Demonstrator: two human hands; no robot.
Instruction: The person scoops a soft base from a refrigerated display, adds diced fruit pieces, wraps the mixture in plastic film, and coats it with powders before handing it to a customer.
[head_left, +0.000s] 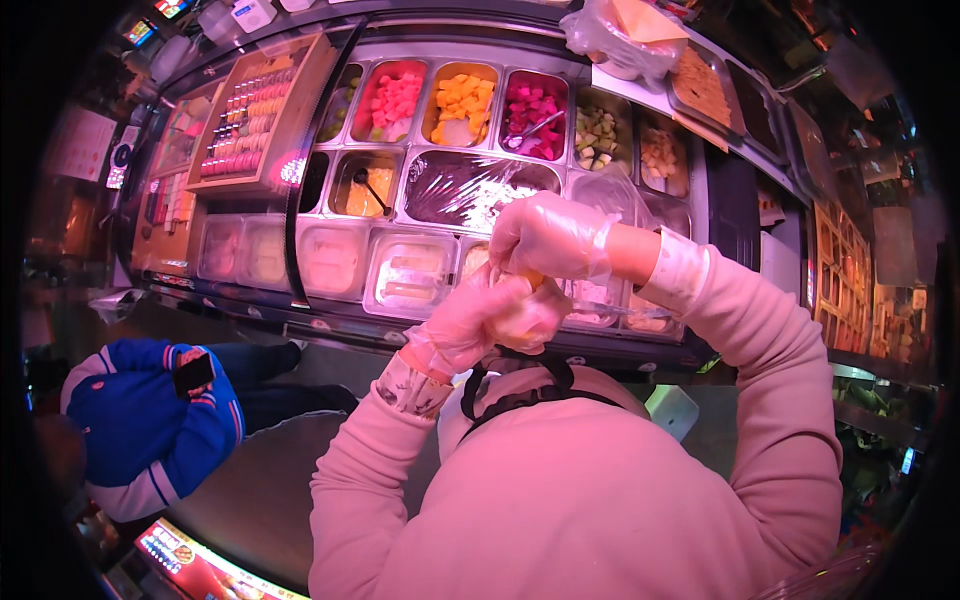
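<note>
Lit signboard (200,568), red, pale-lettered, lower left: lettering too small to read. White box (252,15), upper left: blue marking, illegible.

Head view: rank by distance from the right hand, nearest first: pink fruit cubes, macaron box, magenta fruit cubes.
1. Magenta fruit cubes: just beyond the right hand, slightly to its left.
2. Pink fruit cubes: same row, farther left.
3. Macaron box: left of the pink cubes, farthest of the three.

Pale, rounded item (535,318), soft-looking, yellow patch (535,281) near its top, partly hidden, held aloft
</note>
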